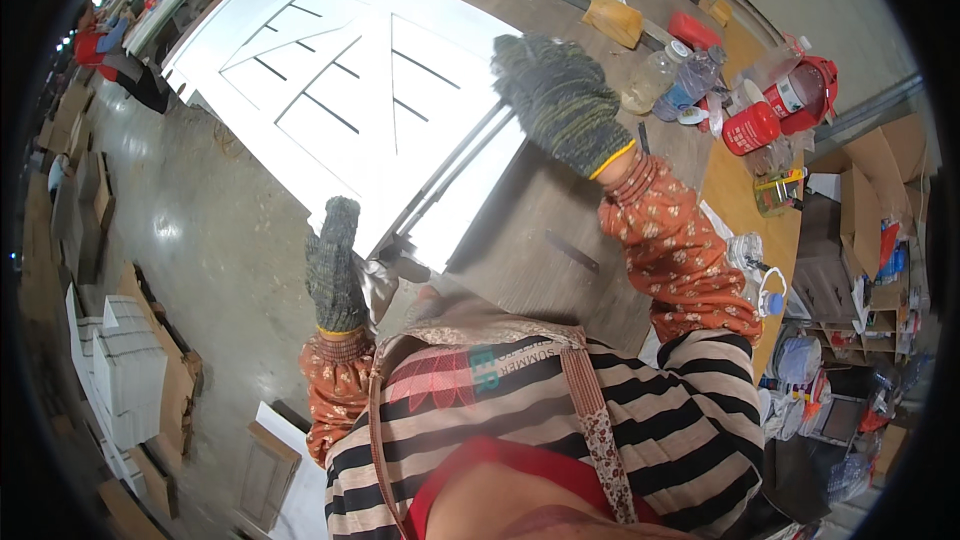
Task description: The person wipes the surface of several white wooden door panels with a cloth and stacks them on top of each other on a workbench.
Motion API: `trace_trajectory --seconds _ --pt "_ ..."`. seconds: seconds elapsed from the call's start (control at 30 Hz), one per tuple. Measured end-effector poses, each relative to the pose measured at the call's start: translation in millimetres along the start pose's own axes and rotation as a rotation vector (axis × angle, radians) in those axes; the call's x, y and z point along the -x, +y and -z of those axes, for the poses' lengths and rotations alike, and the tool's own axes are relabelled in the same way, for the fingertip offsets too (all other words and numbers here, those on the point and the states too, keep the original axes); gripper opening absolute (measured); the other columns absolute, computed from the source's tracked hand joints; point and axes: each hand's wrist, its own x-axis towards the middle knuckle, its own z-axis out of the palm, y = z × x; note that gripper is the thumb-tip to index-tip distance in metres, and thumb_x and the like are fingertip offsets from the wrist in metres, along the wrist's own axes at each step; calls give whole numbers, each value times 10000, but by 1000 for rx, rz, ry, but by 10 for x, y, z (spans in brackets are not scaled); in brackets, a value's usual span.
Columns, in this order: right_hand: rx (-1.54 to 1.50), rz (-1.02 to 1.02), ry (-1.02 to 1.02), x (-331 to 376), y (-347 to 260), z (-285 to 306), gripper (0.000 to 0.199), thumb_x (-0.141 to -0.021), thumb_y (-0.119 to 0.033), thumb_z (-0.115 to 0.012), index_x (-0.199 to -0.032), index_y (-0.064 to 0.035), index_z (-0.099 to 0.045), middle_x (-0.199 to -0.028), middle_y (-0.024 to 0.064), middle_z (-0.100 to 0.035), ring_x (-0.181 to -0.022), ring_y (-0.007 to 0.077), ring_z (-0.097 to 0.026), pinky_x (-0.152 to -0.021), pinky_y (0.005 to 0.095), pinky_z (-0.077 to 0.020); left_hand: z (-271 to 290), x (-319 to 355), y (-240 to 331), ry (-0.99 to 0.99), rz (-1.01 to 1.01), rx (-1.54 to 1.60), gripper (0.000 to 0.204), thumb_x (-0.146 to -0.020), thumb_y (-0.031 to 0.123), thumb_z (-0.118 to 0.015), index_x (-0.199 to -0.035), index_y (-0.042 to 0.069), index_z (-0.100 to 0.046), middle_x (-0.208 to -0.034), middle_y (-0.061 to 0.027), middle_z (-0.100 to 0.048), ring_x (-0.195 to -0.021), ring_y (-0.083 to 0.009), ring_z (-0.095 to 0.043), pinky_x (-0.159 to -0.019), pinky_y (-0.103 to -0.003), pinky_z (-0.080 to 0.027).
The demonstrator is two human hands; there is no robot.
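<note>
The left hand [333, 265], in a grey knitted glove, grips the near edge of a stack of white panel doors [350, 90] at the table's edge; the fingers are closed around that edge, next to a small grey piece that I cannot identify. The right hand [560, 100], in the same kind of glove, lies flat and open on the far corner of the top door, palm down, holding nothing. The sleeves are orange with a flower pattern.

The doors lie flat on a grey table [520, 220]. Their near corner reaches past the table's edge, above the concrete floor [200, 220]. The top door shows a clean white front with thin dark grooves, and long white strips run along its right side.

My judgement is that the work is in a handling stage: both hands are on the top door, so it is placed or steadied, not finished. I see no tool in either hand and cannot tell what work is already done on the surface.

Further right on the table stand plastic bottles [672, 77], a red can [750, 127] and a yellow block [613, 19]. More white panels [125, 370] are stacked on the floor at the left.
</note>
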Motion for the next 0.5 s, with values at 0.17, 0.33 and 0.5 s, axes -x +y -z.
trace_trajectory --seconds 0.17,0.33,0.5 --pt "-11 164 76 -80 56 -54 454 -958 -308 -527 -1374 -127 -520 -1309 152 -581 -1179 340 -567 -1014 500 -412 202 143 -360 -68 466 848 370 -925 110 -621 -1269 -10 -554 -1085 -162 -646 -819 -180 -660 -712 -305 -541" --pt "-137 436 195 -205 241 -51 345 -919 -258 -560 -1235 -125 -604 -1273 115 -586 -1102 322 -585 -952 496 -447 738 -59 -895 212 336 704 325 -898 59 -654 -1202 -6 -561 -890 -128 -648 -743 -226 -641 -600 -319 -509" --pt "-92 677 87 -417 -212 49 319 -920 -290 -616 -1219 -180 -644 -1371 82 -565 -1169 284 -574 -986 460 -463 1144 -1324 -1332 -828 649 1796 391 -832 89 -758 -1150 25 -538 -1056 -182 -640 -937 -283 -670 -721 -354 -585"
